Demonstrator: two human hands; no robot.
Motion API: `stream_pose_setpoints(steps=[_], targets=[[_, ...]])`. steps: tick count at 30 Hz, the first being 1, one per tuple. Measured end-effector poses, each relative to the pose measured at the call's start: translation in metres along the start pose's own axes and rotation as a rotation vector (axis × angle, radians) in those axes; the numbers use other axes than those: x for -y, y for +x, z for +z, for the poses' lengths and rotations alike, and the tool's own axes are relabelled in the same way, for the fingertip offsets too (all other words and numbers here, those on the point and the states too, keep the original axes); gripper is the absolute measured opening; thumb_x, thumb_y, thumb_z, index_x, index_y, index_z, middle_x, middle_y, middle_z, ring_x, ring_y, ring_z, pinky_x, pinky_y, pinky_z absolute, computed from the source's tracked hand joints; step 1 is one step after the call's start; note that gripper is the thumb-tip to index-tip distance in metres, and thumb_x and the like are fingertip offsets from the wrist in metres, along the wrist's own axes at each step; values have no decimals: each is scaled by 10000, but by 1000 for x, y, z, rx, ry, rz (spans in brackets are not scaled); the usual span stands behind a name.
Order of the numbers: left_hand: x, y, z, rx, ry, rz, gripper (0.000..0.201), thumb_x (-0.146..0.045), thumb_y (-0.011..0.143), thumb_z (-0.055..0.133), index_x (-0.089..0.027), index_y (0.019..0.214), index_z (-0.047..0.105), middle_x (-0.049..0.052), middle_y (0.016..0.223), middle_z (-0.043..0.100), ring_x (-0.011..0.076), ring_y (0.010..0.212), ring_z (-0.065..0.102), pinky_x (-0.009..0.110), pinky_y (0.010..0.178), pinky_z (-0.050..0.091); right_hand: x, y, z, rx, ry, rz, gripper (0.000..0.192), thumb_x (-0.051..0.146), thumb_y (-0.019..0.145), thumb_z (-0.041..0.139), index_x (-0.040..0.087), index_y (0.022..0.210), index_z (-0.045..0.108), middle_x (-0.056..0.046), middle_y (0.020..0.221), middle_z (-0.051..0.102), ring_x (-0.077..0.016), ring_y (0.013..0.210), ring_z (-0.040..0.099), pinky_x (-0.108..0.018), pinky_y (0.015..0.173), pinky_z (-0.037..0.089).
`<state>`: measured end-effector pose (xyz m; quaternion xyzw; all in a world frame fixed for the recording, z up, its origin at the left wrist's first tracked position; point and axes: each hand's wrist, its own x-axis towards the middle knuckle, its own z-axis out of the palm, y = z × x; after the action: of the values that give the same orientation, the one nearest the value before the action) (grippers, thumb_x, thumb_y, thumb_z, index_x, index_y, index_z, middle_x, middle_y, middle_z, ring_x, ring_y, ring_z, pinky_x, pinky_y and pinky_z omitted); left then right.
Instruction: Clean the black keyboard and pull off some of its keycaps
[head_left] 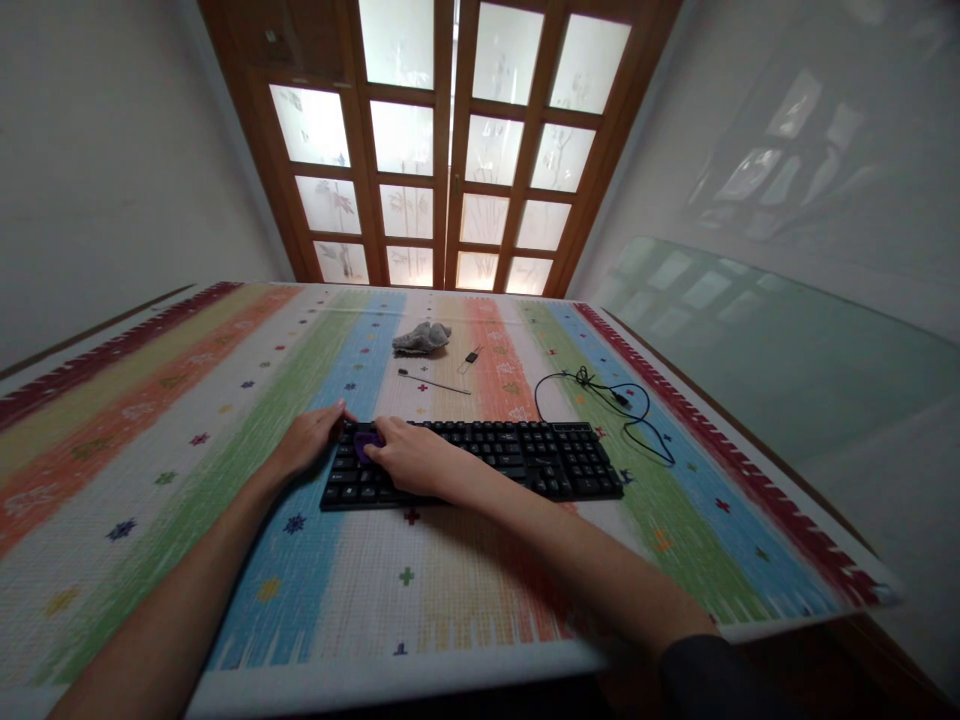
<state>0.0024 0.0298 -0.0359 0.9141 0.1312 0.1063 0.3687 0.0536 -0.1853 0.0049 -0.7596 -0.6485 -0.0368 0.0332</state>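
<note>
A black keyboard lies across the middle of a striped, many-coloured mat. My left hand rests against the keyboard's left end, thumb and fingers on its edge. My right hand lies over the left part of the keys, its fingers closed on a small purple object pressed to the keyboard. The keyboard's black cable curls loose on the mat behind its right end.
Behind the keyboard lie a crumpled grey cloth, a thin dark rod-like tool and a small wire keycap puller. A wooden door with frosted panes stands beyond. A glass sheet leans at the right.
</note>
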Motion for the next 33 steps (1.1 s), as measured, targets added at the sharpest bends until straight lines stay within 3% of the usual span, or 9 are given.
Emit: stream_pose_setpoints(steps=[26,33], targets=[[3,1,1,-8,-14,-5,650,-681,882,288,-214,763,723,64,711,714,259,710,641,354,714,482,-10,-38,-2,-8,-12,71,285,98,971,446,62,1170,647,-194,1096,585,-245,989,592,-346,783,530],[-1,-1,0,-12,6,-7,619,-660,870,304,-212,755,715,57,694,688,251,702,627,348,714,468,-13,-49,-10,53,-7,80,312,89,965,450,61,1215,635,-199,1099,576,-256,1021,585,-355,817,519]])
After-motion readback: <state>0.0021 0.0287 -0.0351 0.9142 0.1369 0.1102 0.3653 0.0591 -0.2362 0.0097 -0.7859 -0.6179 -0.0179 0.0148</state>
